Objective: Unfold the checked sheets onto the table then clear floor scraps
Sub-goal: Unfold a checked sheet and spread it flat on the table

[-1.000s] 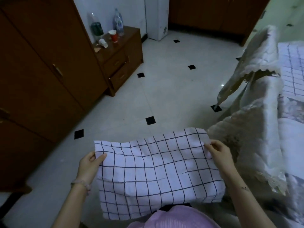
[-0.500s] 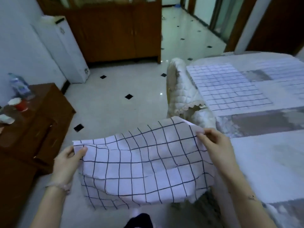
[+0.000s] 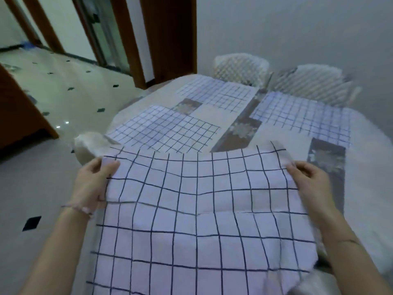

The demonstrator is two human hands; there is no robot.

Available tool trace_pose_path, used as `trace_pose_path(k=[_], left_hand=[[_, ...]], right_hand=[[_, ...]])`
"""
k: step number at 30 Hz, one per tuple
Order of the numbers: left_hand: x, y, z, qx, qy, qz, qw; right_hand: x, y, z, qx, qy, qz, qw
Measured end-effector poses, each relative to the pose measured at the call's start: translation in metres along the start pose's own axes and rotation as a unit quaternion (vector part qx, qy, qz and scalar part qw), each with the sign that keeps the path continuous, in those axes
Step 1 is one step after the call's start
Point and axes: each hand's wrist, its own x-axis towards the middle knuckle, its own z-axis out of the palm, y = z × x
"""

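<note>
Thumbs on top and the other fingers mostly hidden under the cloth, pinching the far corners of the checked sheet (image 3: 202, 220), left hand (image 3: 93, 184) at the left corner and right hand (image 3: 308, 184) at the right. Holding it spread open above the near edge of the table (image 3: 210, 112), its near part hanging down. Facing the left sheet (image 3: 163, 128), far sheet (image 3: 217, 92) and right sheet (image 3: 302, 116), all lying flat further across the table, two covered chairs (image 3: 240, 67) beyond.

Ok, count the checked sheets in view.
4. One held sheet, gripped by left hand and right hand; three flat on the table: left sheet, far middle sheet, right sheet. Others may lie hidden beneath.
</note>
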Motion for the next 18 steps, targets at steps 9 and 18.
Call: trace_pose_path(k=[9, 18], left_hand=[[0.095, 0.002, 0.131, 0.041, -0.252, -0.01, 0.967], [0.159, -0.04, 0.252, 0.117, -0.335, -0.093, 0.93]], right_hand=[[0.0, 0.028, -0.055, -0.045, 0.179, 0.088, 0.979], [0.054, 0.082, -0.09, -0.054, 0.217, 0.172, 0.96]])
